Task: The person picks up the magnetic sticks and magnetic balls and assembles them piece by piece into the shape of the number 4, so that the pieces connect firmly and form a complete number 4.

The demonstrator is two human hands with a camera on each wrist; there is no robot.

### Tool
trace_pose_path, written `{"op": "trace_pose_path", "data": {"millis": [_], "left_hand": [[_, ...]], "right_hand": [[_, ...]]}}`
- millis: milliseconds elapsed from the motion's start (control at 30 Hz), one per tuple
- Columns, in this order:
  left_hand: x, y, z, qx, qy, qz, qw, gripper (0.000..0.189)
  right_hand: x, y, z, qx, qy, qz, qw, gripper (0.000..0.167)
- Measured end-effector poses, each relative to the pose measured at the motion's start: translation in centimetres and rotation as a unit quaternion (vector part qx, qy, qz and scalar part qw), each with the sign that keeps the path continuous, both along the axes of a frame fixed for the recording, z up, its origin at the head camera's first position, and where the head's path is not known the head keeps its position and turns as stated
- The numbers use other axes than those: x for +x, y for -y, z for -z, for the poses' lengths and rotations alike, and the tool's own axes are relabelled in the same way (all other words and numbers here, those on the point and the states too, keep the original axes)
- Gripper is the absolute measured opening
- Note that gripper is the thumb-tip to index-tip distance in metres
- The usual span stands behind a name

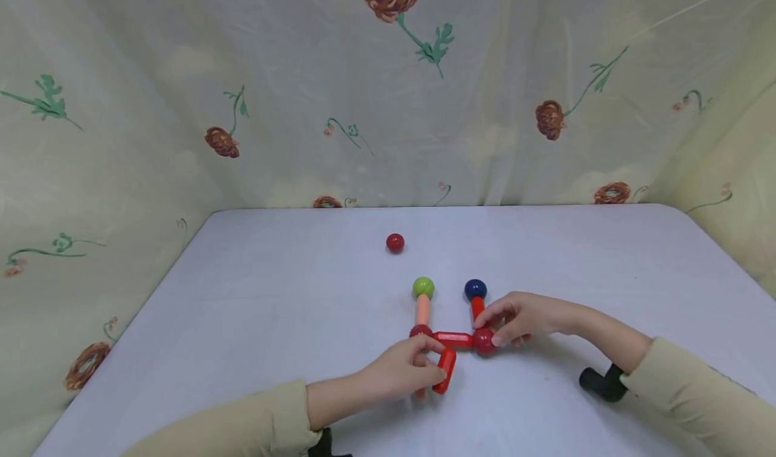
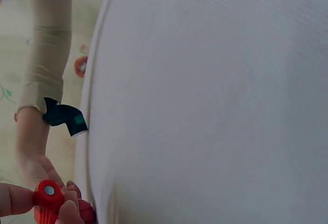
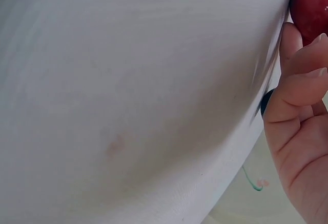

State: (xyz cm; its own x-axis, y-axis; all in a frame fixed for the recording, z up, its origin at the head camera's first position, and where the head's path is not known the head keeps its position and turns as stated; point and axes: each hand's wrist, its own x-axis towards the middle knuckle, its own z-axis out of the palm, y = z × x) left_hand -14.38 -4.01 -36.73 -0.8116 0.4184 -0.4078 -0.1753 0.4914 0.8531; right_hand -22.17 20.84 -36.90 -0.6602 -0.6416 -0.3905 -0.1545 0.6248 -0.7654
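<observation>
In the head view, my left hand (image 1: 397,371) pinches a red magnetic rod (image 1: 445,371) between thumb and fingers, tilted above the table. The left wrist view shows that rod's metal-tipped end (image 2: 49,190). My right hand (image 1: 523,315) holds a red ball (image 1: 484,342) at a corner of a joined figure. From this ball one red rod (image 1: 478,307) runs to a dark blue ball (image 1: 475,289), and another red rod (image 1: 455,340) runs left to a second red ball (image 1: 421,331). A peach rod (image 1: 422,310) links that one to a green ball (image 1: 423,286). Another peach piece (image 1: 419,393) is mostly hidden by my left hand.
A loose red ball (image 1: 395,242) lies farther back on the white table (image 1: 291,275). Behind the table hangs a flowered curtain (image 1: 291,106). A black wrist mount (image 1: 603,383) juts from the right sleeve.
</observation>
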Motion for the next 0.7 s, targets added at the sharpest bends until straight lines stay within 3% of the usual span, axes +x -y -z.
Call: {"op": "trace_pose_path", "data": {"millis": [233,500,700], "left_hand": [[0.5,-1.6,1.1,0.005,0.017,0.026,0.9995,0.030],[0.1,-3.2,1.2,0.027,0.021,0.021,0.9992,0.031],[-0.1,-4.2,1.4,0.006,0.019,0.008,0.9998,0.028]], "right_hand": [[-0.1,0.1,-0.1,-0.004,-0.004,-0.002,1.0000,0.033],[-0.4,0.4,0.0,-0.011,-0.006,-0.008,0.9999,0.032],[-0.3,0.4,-0.2,-0.011,-0.008,-0.011,0.9999,0.033]]}}
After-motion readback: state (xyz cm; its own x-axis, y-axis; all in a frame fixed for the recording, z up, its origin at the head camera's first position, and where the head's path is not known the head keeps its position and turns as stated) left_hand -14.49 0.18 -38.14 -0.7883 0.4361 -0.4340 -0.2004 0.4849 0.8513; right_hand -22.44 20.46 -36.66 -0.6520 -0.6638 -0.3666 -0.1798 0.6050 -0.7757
